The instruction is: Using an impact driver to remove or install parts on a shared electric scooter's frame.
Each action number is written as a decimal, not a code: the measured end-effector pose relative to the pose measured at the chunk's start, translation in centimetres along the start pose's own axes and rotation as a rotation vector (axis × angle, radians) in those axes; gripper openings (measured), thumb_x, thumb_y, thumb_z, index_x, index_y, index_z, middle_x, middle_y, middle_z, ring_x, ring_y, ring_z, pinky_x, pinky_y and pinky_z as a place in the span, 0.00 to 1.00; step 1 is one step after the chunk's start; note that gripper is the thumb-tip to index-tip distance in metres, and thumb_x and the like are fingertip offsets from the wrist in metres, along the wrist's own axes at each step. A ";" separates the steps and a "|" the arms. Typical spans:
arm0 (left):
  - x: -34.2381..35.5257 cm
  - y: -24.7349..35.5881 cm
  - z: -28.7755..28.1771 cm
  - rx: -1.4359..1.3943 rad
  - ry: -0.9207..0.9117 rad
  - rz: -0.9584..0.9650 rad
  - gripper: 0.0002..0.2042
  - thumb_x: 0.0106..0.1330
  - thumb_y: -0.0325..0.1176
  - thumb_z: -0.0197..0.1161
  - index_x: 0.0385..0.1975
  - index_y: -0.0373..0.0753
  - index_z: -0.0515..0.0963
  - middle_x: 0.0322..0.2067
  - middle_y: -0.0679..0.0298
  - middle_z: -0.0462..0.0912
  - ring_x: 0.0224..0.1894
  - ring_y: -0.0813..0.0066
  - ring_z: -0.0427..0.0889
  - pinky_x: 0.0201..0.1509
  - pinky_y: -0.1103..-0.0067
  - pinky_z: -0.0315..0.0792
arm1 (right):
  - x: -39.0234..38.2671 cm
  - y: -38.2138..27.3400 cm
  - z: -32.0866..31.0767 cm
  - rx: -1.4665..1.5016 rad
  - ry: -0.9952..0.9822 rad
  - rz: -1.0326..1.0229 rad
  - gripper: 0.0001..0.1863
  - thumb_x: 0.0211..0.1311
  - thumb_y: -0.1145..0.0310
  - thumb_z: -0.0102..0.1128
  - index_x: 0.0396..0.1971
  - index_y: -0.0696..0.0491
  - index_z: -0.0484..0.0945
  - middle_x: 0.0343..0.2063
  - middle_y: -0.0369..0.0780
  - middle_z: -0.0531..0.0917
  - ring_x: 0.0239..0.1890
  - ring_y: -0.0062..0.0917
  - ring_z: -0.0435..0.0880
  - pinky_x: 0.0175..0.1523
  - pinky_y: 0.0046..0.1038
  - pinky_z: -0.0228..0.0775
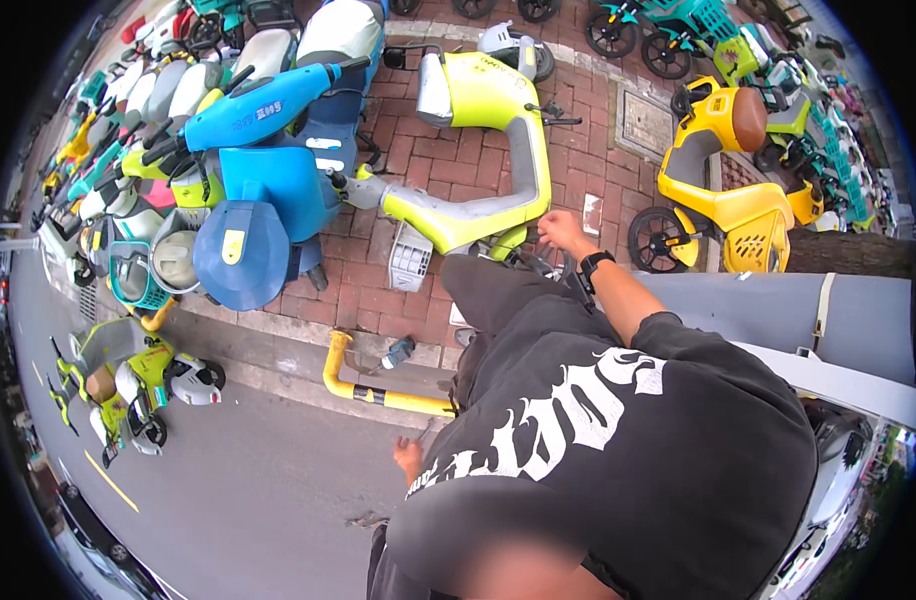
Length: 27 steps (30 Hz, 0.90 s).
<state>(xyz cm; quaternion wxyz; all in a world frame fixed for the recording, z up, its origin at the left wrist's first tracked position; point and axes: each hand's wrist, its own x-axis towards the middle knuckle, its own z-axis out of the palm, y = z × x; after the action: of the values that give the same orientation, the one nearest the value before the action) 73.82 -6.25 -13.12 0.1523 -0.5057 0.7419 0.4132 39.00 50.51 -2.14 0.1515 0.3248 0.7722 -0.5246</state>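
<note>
My right hand (562, 231), with a black watch on the wrist, is held out beside the lower end of a yellow-green and grey electric scooter (534, 170). Its fingers are bent together; whatever is in them is too small to tell. Low by my side, over the roadway, is my left hand (409, 457), its fingers curled in. A thin dark rod-like piece shows at its fingertips, too fine to name. A grey plastic basket (410, 258) sits at the scooter's near side. Near the kerb lies a teal and dark power tool (399, 352), apart from both hands.
A blue scooter (263, 180) and several others crowd the left. A yellow scooter (726, 180) stands at the right. A bent yellow pipe barrier (386, 396) runs along the kerb near my legs. A large grey pipe-like form (738, 303) lies right of me.
</note>
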 end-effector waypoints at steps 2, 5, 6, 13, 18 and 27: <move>1.4 1.8 0.0 -0.164 -0.182 0.096 0.17 0.60 0.32 0.59 0.48 0.33 0.76 0.44 0.54 0.83 0.36 0.65 0.86 0.31 0.74 0.78 | -2.1 4.2 -5.4 0.061 0.034 0.137 0.14 0.63 0.63 0.55 0.44 0.54 0.78 0.34 0.37 0.85 0.28 0.22 0.86 0.33 0.27 0.77; 0.5 8.6 1.6 -0.136 -0.334 0.008 0.15 0.59 0.32 0.59 0.44 0.33 0.77 0.40 0.56 0.83 0.36 0.64 0.86 0.33 0.73 0.77 | -3.1 9.0 -12.6 0.370 0.106 0.312 0.16 0.66 0.63 0.53 0.50 0.54 0.75 0.40 0.40 0.84 0.39 0.26 0.85 0.41 0.31 0.77; 1.4 9.0 2.2 -0.123 -0.329 0.016 0.15 0.59 0.32 0.59 0.44 0.33 0.77 0.40 0.56 0.83 0.36 0.64 0.86 0.33 0.73 0.77 | -3.5 9.1 -14.4 0.453 0.154 0.326 0.17 0.66 0.63 0.52 0.51 0.54 0.74 0.43 0.41 0.83 0.42 0.27 0.85 0.43 0.31 0.76; 1.4 17.9 11.4 -0.014 -0.469 0.133 0.11 0.59 0.35 0.59 0.37 0.36 0.80 0.32 0.63 0.84 0.33 0.72 0.85 0.32 0.76 0.76 | -0.8 7.8 -24.6 0.674 0.327 0.240 0.19 0.66 0.62 0.53 0.54 0.53 0.72 0.47 0.42 0.82 0.45 0.29 0.84 0.47 0.32 0.75; -1.4 24.4 17.6 0.056 -0.494 0.215 0.10 0.58 0.36 0.60 0.33 0.38 0.81 0.32 0.64 0.84 0.32 0.74 0.84 0.33 0.77 0.77 | 7.5 8.3 -27.2 0.684 0.290 0.306 0.19 0.66 0.61 0.54 0.54 0.53 0.72 0.45 0.42 0.83 0.44 0.29 0.84 0.45 0.32 0.75; -8.5 40.5 31.4 0.014 -0.189 -0.058 0.14 0.65 0.41 0.59 0.46 0.42 0.77 0.41 0.65 0.84 0.33 0.73 0.84 0.32 0.75 0.74 | 32.6 8.8 -37.8 0.350 -0.045 0.542 0.19 0.68 0.60 0.52 0.55 0.53 0.70 0.44 0.43 0.83 0.40 0.31 0.85 0.44 0.33 0.76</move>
<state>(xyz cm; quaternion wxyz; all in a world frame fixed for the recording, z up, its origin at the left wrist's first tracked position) 36.04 29.06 -8.25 0.2371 -0.4848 0.7121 0.4490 24.60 98.15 -11.89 0.2443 0.5281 0.5522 -0.5971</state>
